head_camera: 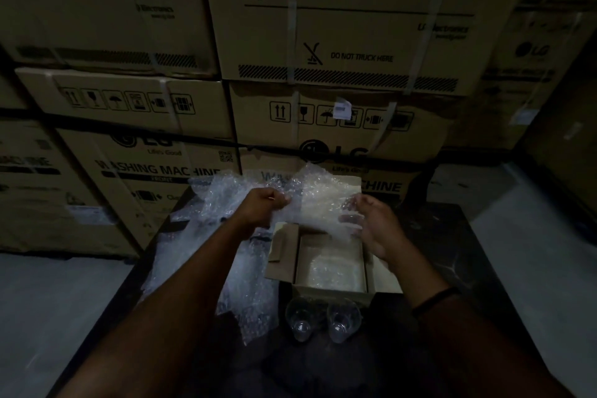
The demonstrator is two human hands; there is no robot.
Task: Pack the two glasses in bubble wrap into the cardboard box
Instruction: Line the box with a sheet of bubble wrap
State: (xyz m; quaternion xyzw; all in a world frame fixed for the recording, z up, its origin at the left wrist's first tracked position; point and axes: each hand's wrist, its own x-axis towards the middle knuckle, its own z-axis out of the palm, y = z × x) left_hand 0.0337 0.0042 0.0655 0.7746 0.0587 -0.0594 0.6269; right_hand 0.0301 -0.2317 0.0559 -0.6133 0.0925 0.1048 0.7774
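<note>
— What colour is the table [452, 236]?
— Black. The cardboard box [329, 292], at twelve o'clock from the glasses [342, 317], is plain brown. The glasses are clear.
— The bubble wrap [319, 200]?
— Clear, bubble-dotted. The cartons [355, 42] are tan with black print and hatched bands.

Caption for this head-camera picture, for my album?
Left hand and right hand hold bubble wrap over the open cardboard box; two glasses sit nearby.
</note>
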